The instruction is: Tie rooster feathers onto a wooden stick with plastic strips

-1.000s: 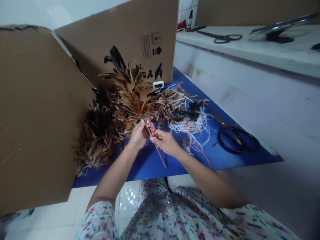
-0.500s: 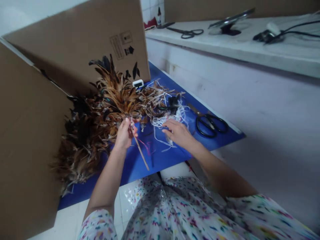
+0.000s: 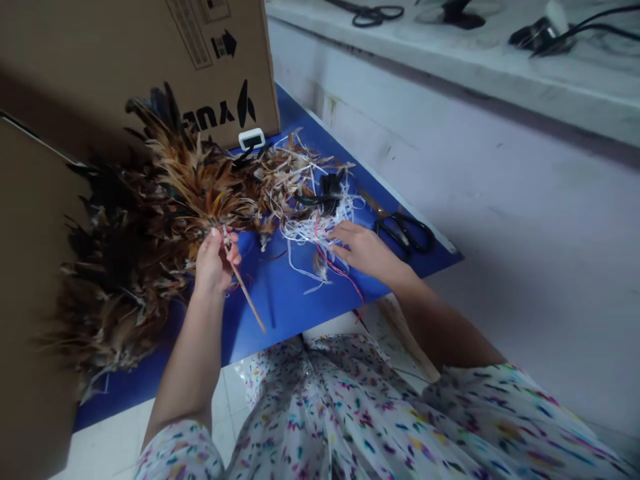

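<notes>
My left hand [image 3: 210, 265] is closed around the upper part of a thin wooden stick at the base of a feather duster [image 3: 195, 177]. Brown, orange and black feathers fan out above the grip, and the bare stick [image 3: 250, 303] slants down toward me. My right hand [image 3: 369, 255] reaches over a tangle of white plastic strings [image 3: 303, 232], its fingers stretched forward and slightly apart. A red string [image 3: 346, 273] runs across the white strands beside those fingers and over the table's near edge. Whether the fingertips touch a strand is unclear.
Loose feathers [image 3: 115, 267] are heaped on the left of the blue tabletop [image 3: 285, 313]. Black-handled scissors [image 3: 423, 235] lie right of my right hand. A cardboard box [image 3: 125, 40] stands behind. On the ledge [image 3: 450, 63] are more scissors [image 3: 375, 16] and a black cable [image 3: 590, 30].
My view has tilted down and shifted right. The red string now lies across the white strings by my right hand, while the pink strand under my left hand shows less. The left hand keeps its grip.
</notes>
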Action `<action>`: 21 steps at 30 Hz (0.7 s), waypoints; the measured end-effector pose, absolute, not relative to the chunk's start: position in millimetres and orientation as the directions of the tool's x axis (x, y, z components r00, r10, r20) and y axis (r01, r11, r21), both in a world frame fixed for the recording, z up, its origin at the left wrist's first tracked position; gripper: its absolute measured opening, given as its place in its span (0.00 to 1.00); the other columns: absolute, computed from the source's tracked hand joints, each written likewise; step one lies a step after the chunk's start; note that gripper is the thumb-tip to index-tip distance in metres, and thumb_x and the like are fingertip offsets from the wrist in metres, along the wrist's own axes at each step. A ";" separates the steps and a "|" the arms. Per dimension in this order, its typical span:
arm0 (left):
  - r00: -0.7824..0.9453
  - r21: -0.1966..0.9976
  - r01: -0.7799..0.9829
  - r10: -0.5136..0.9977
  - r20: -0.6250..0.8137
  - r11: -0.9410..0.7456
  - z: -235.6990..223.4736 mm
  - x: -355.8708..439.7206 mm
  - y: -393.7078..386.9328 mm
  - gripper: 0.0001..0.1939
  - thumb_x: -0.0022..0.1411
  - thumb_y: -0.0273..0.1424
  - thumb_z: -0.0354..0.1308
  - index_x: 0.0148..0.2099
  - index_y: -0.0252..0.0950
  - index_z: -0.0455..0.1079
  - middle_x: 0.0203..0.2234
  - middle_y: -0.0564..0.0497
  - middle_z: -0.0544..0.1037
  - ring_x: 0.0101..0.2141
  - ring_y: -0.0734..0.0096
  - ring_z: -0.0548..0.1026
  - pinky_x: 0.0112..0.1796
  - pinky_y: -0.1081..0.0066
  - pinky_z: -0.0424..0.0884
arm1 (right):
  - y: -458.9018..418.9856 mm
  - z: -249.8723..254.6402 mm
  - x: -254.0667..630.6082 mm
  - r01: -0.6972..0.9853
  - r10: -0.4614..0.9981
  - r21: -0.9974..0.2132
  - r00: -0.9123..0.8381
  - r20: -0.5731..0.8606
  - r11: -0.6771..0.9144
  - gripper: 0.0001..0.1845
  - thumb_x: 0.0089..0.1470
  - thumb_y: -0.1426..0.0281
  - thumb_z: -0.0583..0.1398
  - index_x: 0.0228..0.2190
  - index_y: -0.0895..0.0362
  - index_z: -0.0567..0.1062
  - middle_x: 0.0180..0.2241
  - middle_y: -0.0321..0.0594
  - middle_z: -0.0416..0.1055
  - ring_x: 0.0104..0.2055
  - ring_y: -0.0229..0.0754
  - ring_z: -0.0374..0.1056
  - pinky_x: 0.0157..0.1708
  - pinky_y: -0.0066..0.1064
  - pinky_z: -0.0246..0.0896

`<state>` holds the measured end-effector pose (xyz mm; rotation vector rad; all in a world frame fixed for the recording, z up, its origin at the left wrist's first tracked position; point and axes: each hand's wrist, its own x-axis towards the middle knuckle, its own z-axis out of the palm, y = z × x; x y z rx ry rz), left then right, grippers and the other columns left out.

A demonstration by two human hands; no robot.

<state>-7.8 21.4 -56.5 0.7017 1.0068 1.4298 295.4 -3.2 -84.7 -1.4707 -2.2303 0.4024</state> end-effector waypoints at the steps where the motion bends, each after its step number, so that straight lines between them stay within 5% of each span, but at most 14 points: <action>1: -0.132 0.876 -0.479 0.982 -0.134 0.055 -56.4 -8.5 21.3 0.16 0.63 0.42 0.63 0.36 0.31 0.71 0.22 0.54 0.75 0.13 0.86 0.61 0.14 0.81 0.59 | -4.5 -82.5 287.6 0.771 0.922 -0.507 -0.307 0.235 0.386 0.13 0.61 0.69 0.58 0.43 0.61 0.78 0.46 0.51 0.74 0.50 0.50 0.71 0.52 0.41 0.65; 4: -0.143 0.844 -0.534 0.979 -0.142 0.044 -54.3 -8.2 19.8 0.16 0.64 0.42 0.61 0.37 0.32 0.70 0.22 0.55 0.73 0.14 0.85 0.62 0.15 0.81 0.60 | -10.0 -77.3 249.4 0.566 0.930 -0.743 -0.297 0.218 0.356 0.17 0.59 0.66 0.61 0.48 0.58 0.76 0.47 0.46 0.76 0.39 0.41 0.72 0.47 0.37 0.68; 6: -0.135 0.818 -0.573 0.978 -0.157 0.052 -51.8 -6.6 17.8 0.15 0.66 0.42 0.59 0.37 0.33 0.70 0.22 0.56 0.71 0.14 0.86 0.62 0.15 0.81 0.60 | -13.4 -74.9 218.3 0.325 0.904 -0.909 -0.413 0.112 0.261 0.32 0.54 0.65 0.65 0.59 0.55 0.67 0.52 0.45 0.74 0.31 0.34 0.70 0.39 0.33 0.69; 8: -0.116 0.787 -0.614 0.979 -0.165 0.060 -49.7 -5.2 15.9 0.15 0.68 0.41 0.56 0.37 0.33 0.69 0.20 0.58 0.69 0.14 0.86 0.60 0.15 0.82 0.59 | -15.3 -72.6 190.9 0.147 0.848 -0.983 -0.530 0.013 0.107 0.43 0.51 0.65 0.67 0.65 0.53 0.58 0.58 0.47 0.70 0.26 0.30 0.66 0.32 0.31 0.67; 10: -0.093 0.770 -0.634 0.981 -0.168 0.072 -49.1 -4.6 14.5 0.15 0.69 0.41 0.56 0.37 0.34 0.69 0.19 0.59 0.66 0.14 0.87 0.59 0.14 0.83 0.57 | -16.0 -70.7 173.0 0.074 0.774 -0.995 -0.625 -0.101 -0.070 0.45 0.50 0.66 0.66 0.66 0.55 0.55 0.52 0.47 0.73 0.24 0.30 0.64 0.27 0.30 0.64; 14: -0.054 0.760 -0.643 0.985 -0.165 0.092 -53.5 -5.5 13.0 0.13 0.67 0.40 0.58 0.38 0.35 0.69 0.20 0.60 0.64 0.14 0.87 0.58 0.15 0.82 0.57 | -16.0 -71.9 171.3 0.181 0.630 -0.963 -0.729 -0.267 -0.200 0.39 0.47 0.67 0.67 0.60 0.57 0.64 0.27 0.31 0.72 0.21 0.31 0.62 0.22 0.27 0.59; 17: -0.022 0.757 -0.640 0.982 -0.185 0.128 -61.0 -5.4 13.9 0.13 0.69 0.39 0.56 0.37 0.34 0.67 0.19 0.60 0.63 0.14 0.87 0.58 0.16 0.82 0.55 | -12.1 -72.4 184.7 0.351 0.639 -0.936 -0.711 -0.293 -0.039 0.28 0.50 0.60 0.64 0.50 0.61 0.73 0.27 0.35 0.72 0.23 0.33 0.64 0.24 0.27 0.60; 21: 0.000 0.751 -0.643 0.980 -0.197 0.150 -75.8 -3.1 19.8 0.11 0.69 0.37 0.55 0.37 0.35 0.66 0.19 0.60 0.63 0.15 0.86 0.59 0.18 0.81 0.56 | -5.2 -56.7 180.8 0.460 0.791 -0.848 -0.606 -0.082 0.263 0.19 0.52 0.60 0.63 0.42 0.58 0.79 0.30 0.38 0.76 0.25 0.35 0.66 0.26 0.28 0.61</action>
